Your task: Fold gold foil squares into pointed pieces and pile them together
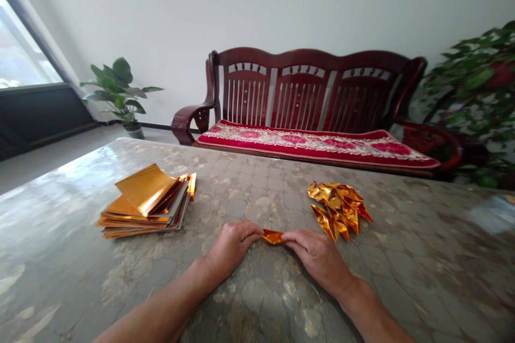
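Between my two hands is a small folded piece of gold foil paper (273, 237), boat-like in shape with pointed ends. My left hand (233, 244) pinches its left tip between thumb and fingers. The right tip is pinched by my right hand (317, 254). To the left lies an uneven stack of gold foil paper sheets (140, 203), some showing grey backs. A pile of folded gold foil pieces (341, 208) with pointed ends rests beyond my right hand.
A patterned grey cover lies over the table (249, 300). At its right edge is a blurred clear plastic item (493, 214). Behind the table stands a dark red wooden bench (301, 96) with a floral red cushion (317, 142). Potted plants flank it.
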`<state>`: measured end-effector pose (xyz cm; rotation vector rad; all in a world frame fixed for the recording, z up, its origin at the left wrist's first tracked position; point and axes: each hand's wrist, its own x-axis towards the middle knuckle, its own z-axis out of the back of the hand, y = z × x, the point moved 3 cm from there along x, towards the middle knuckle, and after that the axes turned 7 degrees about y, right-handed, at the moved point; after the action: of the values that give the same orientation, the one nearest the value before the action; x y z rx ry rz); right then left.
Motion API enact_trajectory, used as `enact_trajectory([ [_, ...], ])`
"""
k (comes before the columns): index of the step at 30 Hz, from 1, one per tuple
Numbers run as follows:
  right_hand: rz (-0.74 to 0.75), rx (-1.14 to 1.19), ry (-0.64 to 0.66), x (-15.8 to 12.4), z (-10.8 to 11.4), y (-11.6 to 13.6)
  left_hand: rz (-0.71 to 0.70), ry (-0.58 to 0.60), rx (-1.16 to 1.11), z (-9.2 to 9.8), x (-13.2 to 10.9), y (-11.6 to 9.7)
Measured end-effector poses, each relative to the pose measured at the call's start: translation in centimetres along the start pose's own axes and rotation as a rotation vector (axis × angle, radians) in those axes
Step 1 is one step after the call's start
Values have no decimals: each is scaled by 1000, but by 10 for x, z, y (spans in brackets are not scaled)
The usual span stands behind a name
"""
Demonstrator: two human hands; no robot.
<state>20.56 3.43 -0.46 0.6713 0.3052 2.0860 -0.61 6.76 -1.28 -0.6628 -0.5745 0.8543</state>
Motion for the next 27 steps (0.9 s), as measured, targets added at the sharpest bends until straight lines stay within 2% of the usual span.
enact_trajectory([
  [5, 37, 75, -8, 0, 0, 0, -45, 38, -6, 1, -1, 0],
  [11, -5, 133, -14, -2, -5, -4, -41, 30, -29, 0, -2, 0],
  [23, -139, 306, -68, -2, -9, -7, 78, -27, -116, 0, -1, -2],
  [27, -130, 309, -29, -1, -10, -6, 99, -34, -126, 0, 0, -1],
])
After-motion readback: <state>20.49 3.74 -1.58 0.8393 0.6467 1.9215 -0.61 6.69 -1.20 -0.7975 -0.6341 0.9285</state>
